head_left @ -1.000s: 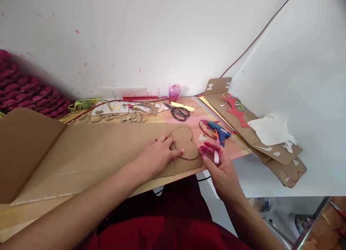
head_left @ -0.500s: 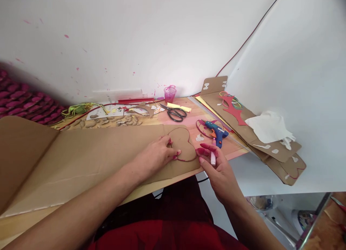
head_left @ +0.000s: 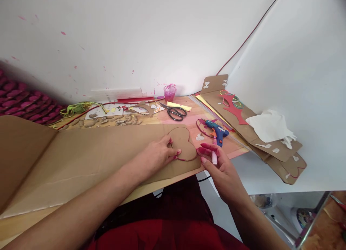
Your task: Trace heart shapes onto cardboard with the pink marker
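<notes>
A home craft corner. A paint-splattered white wall [head_left: 121, 44] backs a table holding cardboard [head_left: 94, 149], scissors [head_left: 175, 113] and a glue gun [head_left: 217, 131].

Brown cardboard [head_left: 94, 152] w/ red heart outline [head_left: 186, 143], blue glue gun [head_left: 217, 129], black scissors [head_left: 175, 113].

No readable text, label, brand, number or sign anywhere: not on cardboard, tools, paper scraps or walls.

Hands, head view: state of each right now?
Left hand: open, fingers pressing on the heart.
Right hand: closed, holding a pen beside the heart.
</notes>
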The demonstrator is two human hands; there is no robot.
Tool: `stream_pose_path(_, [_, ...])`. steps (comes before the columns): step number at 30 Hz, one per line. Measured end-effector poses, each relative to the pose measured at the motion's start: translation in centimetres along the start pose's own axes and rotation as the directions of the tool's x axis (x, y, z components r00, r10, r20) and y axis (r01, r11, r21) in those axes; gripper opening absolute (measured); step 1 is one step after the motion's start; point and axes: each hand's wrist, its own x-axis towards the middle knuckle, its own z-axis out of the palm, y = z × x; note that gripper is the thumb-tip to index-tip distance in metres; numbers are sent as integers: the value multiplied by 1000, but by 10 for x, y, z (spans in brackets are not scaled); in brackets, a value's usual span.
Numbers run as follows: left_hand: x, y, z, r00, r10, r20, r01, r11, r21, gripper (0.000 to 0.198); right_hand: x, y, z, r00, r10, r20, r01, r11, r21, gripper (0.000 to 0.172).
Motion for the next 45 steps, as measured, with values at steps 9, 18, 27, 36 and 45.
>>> stream_pose_path(9, [-1, 2, 1, 999, 6, -53, -6, 1000, -2, 41, -1, 1, -7, 998, 56, -15, -56, 998, 37, 45])
stream_pose_path(18, [-1, 2, 4, 998, 2, -59, -2, 1000, 2, 43, 3, 0, 2, 1000, 21, -22, -19, 997, 72, 43])
stream_pose_path(27, [-2, 0, 5, 999, 9, -53, -8, 1000, 24, 47, -3, -6, 3, 998, -62, -6, 60, 991, -122, 38])
stream_pose_path(36, [0, 1, 6, 998, 29, -50, -26, 999, 48, 41, 0, -3, 2, 999, -15, -33, 14, 1000, -20, 38])
stream_pose_path(45, [0, 2, 6, 997, 31, -65, -27, 998, 48, 40, 2, -12, 0, 992, -119, 37, 125, 935, -333, 35])
